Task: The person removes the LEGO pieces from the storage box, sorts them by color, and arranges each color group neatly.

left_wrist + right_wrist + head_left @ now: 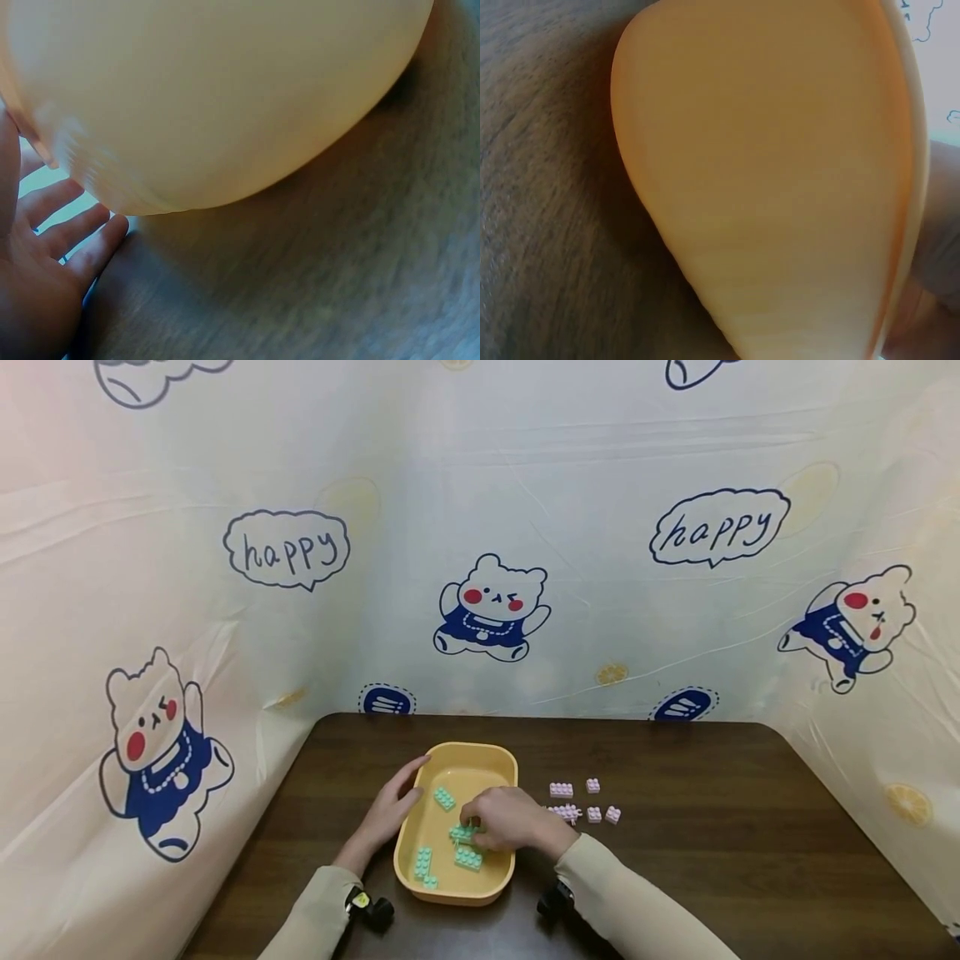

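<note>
A yellow plastic tray stands on the table with several mint-green building bricks inside. My left hand holds the tray's left side, thumb at the rim and fingers spread along the outer wall. Over the tray's right side reaches my right hand, its index finger and thumb pinching a green building brick, partly covered by the fingers. Just below that brick lies another green brick. One green brick lies farther back, and a longer one is near the front left beside a small one.
Right of the tray on the dark wooden table lie pink bricks: a long one, a small one, a bumpy pink piece and two more small ones. A printed curtain surrounds the table's back and sides.
</note>
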Tool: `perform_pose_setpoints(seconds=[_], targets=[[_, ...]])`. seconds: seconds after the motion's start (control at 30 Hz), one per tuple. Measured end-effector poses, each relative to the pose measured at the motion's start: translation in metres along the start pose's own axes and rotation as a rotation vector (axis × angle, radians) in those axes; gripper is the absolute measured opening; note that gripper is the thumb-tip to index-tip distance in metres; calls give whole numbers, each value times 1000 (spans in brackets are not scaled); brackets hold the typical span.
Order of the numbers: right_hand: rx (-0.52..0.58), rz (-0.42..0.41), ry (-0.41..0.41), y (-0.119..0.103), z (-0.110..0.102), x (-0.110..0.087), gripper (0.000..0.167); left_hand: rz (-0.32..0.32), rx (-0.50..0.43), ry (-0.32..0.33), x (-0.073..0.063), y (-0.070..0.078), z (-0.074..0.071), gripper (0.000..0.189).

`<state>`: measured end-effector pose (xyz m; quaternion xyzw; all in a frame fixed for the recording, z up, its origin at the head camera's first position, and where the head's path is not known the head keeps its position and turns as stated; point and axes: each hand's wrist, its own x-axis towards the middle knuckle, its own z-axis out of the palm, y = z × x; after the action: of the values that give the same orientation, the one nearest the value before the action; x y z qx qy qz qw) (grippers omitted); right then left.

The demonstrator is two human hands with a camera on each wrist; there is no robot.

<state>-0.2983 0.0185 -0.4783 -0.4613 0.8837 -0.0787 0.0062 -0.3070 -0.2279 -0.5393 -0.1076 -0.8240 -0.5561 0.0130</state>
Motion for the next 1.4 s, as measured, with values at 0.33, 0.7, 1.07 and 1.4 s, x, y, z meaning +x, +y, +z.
perform_pose_setpoints(seconds=[0.33, 0.7, 1.07, 1.4], targets=[[19, 10, 56, 3, -16, -8, 12, 34, -17, -6, 1, -1, 1, 52], [115, 32, 158, 17, -35, -24, 15, 6, -7, 3, 1, -1, 3, 53], [123, 82, 251, 31, -47, -52, 15, -18, -13, 8, -2, -1, 3, 52], [112, 128, 255, 41, -46, -69, 13, -15, -9, 10, 0, 1, 2, 52]])
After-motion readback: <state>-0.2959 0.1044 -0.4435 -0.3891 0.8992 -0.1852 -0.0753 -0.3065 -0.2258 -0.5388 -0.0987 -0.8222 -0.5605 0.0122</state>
